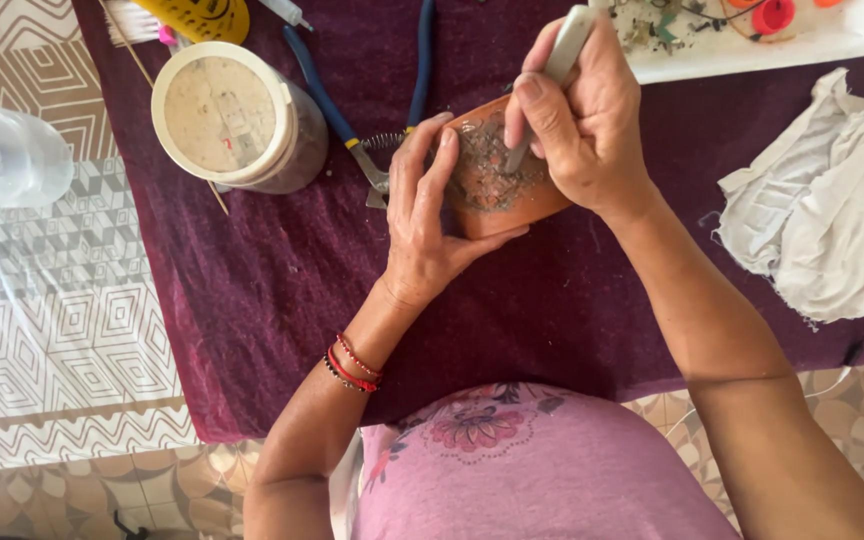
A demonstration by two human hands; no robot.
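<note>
Over the purple cloth (pixel 282 290), your left hand (pixel 422 215) grips the terracotta pot (pixel 502 205); your right hand (pixel 582 120) clenches a grey tool (pixel 564 50) digging its soil (pixel 487 170).

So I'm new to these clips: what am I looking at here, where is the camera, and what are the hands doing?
There is one picture, taken by a camera worn on the person's head, looking down at their own bare hands over a table covered with a dark purple cloth. The left hand cups a small orange clay pot filled with soil. The right hand grips a pale grey tool handle whose tip pokes into that soil. Around them lie blue-handled pruning shears, a round jar with a cream lid, a crumpled white rag and a white tray at the top right.
</note>
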